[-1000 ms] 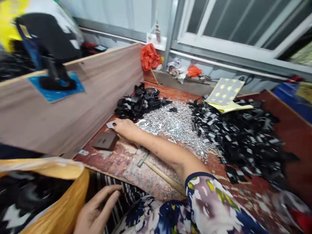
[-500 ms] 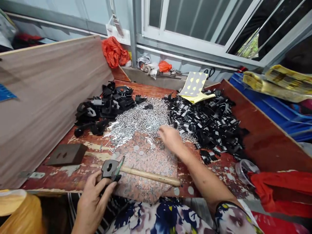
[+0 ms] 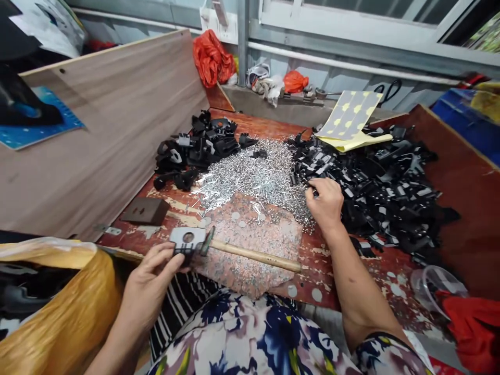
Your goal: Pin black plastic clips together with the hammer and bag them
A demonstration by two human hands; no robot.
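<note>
Between the thumb and fingers of my left hand [image 3: 158,268] is a black plastic part [image 3: 188,238] with a round hole, held near the front edge. Beside it lies a hammer [image 3: 255,255], its wooden handle across a speckled stone slab [image 3: 250,278]. My right hand [image 3: 325,200] has its fingers pinched at the left edge of a heap of small black and grey parts [image 3: 390,192]; what they grip is too small to make out. A pile of silvery pins [image 3: 261,177] spreads left of that hand.
Larger black parts [image 3: 203,143] are heaped at the back left, near a brown block [image 3: 145,211]. A yellow-dotted sheet [image 3: 349,114] rests on the right heap. A clear tub [image 3: 437,286] stands front right, a yellow bag [image 3: 89,302] front left. Wooden boards [image 3: 128,109] flank the table.
My right hand has moved from the pins rightwards to the heap of small parts. The part in my left hand has turned, showing its grey face. The view has shifted.
</note>
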